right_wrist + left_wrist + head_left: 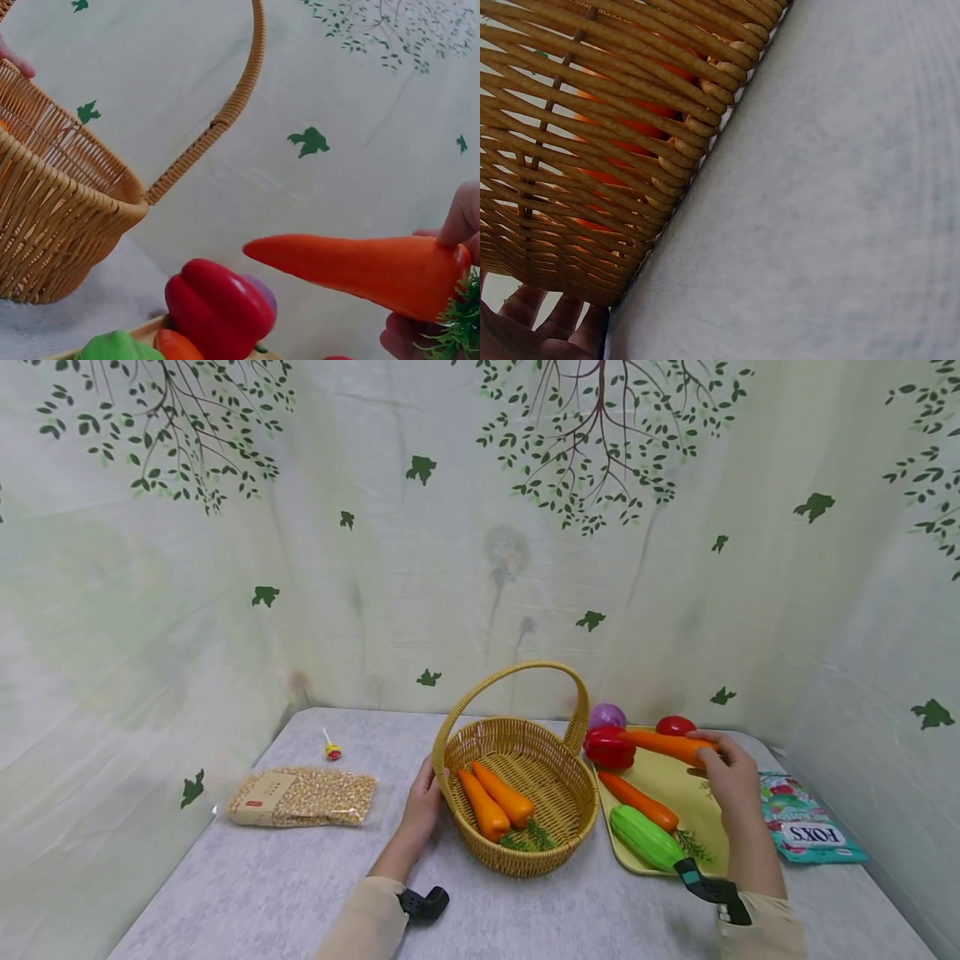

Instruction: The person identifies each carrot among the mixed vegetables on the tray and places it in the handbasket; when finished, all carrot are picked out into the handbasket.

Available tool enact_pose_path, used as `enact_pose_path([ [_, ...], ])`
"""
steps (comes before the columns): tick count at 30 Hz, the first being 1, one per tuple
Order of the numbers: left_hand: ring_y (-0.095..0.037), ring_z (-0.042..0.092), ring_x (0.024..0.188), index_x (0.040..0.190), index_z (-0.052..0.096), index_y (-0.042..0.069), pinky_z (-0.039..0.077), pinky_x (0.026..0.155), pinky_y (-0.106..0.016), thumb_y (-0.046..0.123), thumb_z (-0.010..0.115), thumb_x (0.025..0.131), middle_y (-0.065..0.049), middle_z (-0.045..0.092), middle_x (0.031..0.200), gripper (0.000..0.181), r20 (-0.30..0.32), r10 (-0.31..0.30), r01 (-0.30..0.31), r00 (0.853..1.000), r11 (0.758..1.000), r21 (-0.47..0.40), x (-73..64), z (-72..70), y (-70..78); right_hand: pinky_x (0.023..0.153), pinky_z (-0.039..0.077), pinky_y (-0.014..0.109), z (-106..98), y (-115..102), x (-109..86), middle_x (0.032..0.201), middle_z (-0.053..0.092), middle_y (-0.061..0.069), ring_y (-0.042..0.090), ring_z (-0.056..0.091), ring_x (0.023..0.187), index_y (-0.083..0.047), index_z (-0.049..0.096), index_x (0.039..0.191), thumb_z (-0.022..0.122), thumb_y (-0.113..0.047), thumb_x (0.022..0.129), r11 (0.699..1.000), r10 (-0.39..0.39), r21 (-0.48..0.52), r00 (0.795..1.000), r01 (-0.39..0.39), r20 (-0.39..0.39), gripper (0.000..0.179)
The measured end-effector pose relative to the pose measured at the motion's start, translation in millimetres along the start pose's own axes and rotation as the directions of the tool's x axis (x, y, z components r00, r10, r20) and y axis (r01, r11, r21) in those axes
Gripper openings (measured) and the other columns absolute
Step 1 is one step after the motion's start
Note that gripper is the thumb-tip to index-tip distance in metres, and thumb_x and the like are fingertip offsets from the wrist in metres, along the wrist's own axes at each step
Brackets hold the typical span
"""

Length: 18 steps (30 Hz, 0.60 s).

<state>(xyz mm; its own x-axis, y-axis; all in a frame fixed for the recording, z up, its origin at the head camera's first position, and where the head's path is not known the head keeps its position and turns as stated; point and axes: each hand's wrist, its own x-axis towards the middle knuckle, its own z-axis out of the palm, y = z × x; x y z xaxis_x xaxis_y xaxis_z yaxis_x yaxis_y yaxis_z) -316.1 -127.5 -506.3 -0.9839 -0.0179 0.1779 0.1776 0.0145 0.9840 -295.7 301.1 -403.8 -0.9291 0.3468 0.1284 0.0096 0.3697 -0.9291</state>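
My left hand [422, 806] grips the left side of a wicker basket [517, 862], close to where the arched handle meets the rim. In the left wrist view, its fingers [559, 322] lie against the woven wall. Two orange carrots [483, 807] with green tops rest inside the basket. Over a yellow tray [701, 822], my right hand [737, 785] pinches another carrot [360, 270] by its thick leafy end, the tip pointing left towards the basket. On the tray lie one more carrot [641, 802], a green cucumber-like vegetable [643, 837] and a red bell pepper [221, 309].
A purple round vegetable [606, 716] and a red round one [675, 725] sit at the tray's back. Right of the tray lies a teal FOX'S bag [810, 827]. Far left are a bag of yellow kernels [322, 795] and a lollipop [332, 750]. Curtains surround the table.
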Motion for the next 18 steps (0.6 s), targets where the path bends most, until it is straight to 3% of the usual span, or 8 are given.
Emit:
enact_pose_path([
  [10,-0.026,0.027,0.152,0.156,0.035,0.022,0.020,0.124,-0.048,0.024,0.041,0.108,-0.006,0.035,0.162,0.048,0.009,0.012,-0.012,1.000,1.000,0.003,-0.1,-0.1,0.7,0.079,0.054,0.014,1,-11,-7.2,0.135,0.051,0.010,0.004,0.058,0.095,-0.003,0.057,0.133,0.041,-0.028,0.106,0.990,-0.138,-0.009,0.981,0.140,0.139,0.040],
  [18,-0.027,0.026,0.152,0.156,0.034,0.020,0.020,0.124,-0.049,0.023,0.041,0.108,-0.008,0.035,0.162,0.049,0.001,0.015,-0.015,1.000,1.000,-0.004,-1.0,0.8,1.3,0.080,0.057,0.018,6,-15,-8.8,0.128,0.053,0.010,0.004,0.061,0.095,-0.001,0.059,0.130,0.048,-0.026,0.105,0.961,-0.269,0.017,0.924,0.275,0.270,0.037],
])
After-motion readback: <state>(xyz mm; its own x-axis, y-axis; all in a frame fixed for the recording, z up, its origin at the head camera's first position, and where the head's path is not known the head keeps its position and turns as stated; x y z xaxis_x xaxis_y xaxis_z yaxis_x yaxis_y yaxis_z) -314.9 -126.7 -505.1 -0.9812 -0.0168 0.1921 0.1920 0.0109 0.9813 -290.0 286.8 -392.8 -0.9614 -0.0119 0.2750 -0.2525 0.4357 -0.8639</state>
